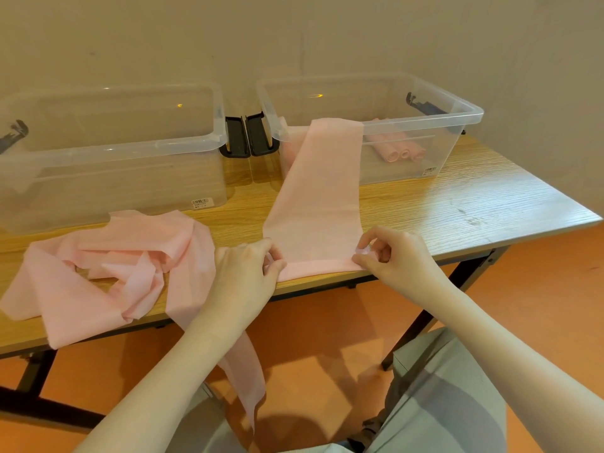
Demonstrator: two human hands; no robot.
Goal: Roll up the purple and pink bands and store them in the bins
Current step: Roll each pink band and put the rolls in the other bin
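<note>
A long pink band [315, 197] lies flat on the wooden table [474, 197], its far end draped over the front rim of the right clear bin [457, 125]. Its near end is folded over at the table's front edge. My left hand [245, 273] pinches the left corner of that fold and my right hand [392, 256] pinches the right corner. Rolled pink bands [397, 148] lie inside the right bin. A loose heap of pink bands [114, 266] sits at the left, one strip hanging off the table edge. The left clear bin [108, 148] holds nothing I can see.
The bins stand side by side at the back, black latch handles [250, 135] touching between them. A plain wall rises behind. Under the table are dark metal legs [425, 315] and an orange floor [539, 289]. My knees in grey trousers are below.
</note>
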